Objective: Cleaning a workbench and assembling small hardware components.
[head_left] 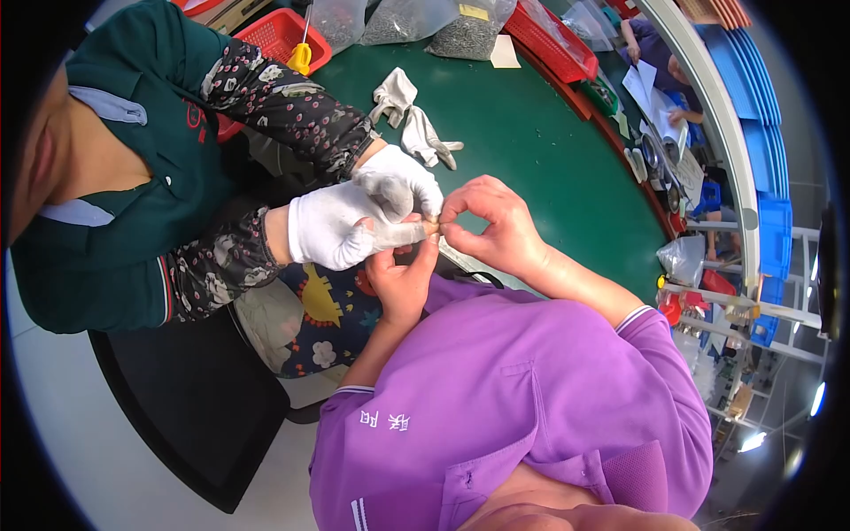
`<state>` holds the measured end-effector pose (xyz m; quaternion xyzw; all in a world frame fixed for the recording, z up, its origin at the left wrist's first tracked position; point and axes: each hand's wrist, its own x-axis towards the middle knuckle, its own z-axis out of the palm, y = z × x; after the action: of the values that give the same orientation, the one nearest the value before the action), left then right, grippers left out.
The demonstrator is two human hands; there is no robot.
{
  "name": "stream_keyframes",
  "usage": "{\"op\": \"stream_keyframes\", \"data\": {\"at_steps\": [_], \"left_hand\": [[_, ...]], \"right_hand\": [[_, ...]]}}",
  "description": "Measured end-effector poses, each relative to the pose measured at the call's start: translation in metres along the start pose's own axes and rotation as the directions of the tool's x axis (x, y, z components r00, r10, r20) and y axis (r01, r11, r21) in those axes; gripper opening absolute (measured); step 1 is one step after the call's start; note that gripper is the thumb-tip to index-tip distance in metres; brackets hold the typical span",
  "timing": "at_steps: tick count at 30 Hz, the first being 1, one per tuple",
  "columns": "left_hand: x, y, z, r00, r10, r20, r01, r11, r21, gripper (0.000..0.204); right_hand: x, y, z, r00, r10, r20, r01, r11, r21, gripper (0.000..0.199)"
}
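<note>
A green table [549,159] is seen across the upper centre; white gloves [328,234], worn by a co-worker, are seen left of centre; by their fingertips, mid-frame, the right hand [500,228] is pinched closed, contents indistinct; the left hand [403,281] is placed just below, its grip unclear.

Over my feed I pick out a plain purple short-sleeved polo shirt [567,380] with white-striped cuffs, a dark green collared shirt [146,40], black fabric oversleeves [288,106] scattered with pink-and-white flowers, greyish-white cloth work gloves [323,230] and a deep green tabletop [540,168]
</note>
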<state>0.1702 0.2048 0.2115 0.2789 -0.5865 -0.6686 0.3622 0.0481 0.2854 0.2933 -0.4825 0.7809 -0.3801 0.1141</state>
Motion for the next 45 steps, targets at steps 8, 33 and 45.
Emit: {"op": "stream_keyframes", "data": {"at_steps": [8, 33, 45], "left_hand": [[0.002, 0.0, 0.0, 0.999, 0.035, -0.002, -0.035, 0.999, 0.025, 0.03], [-0.004, -0.005, 0.005, 0.999, -0.033, -0.019, 0.029, 0.982, -0.187, 0.033], [0.005, 0.004, 0.025, 1.0, 0.002, -0.012, -0.005, 0.976, -0.219, 0.035]], "right_hand": [[0.003, -0.002, -0.002, 1.0, -0.018, 0.013, 0.018, 1.0, -0.022, 0.014], [-0.055, 0.038, -0.02, 0.917, 0.396, 0.048, -0.388, 0.858, 0.336, 0.004], [-0.242, 0.167, -0.059, 0.655, 0.71, -0.258, -0.426, 0.63, 0.65, 0.005]]}}
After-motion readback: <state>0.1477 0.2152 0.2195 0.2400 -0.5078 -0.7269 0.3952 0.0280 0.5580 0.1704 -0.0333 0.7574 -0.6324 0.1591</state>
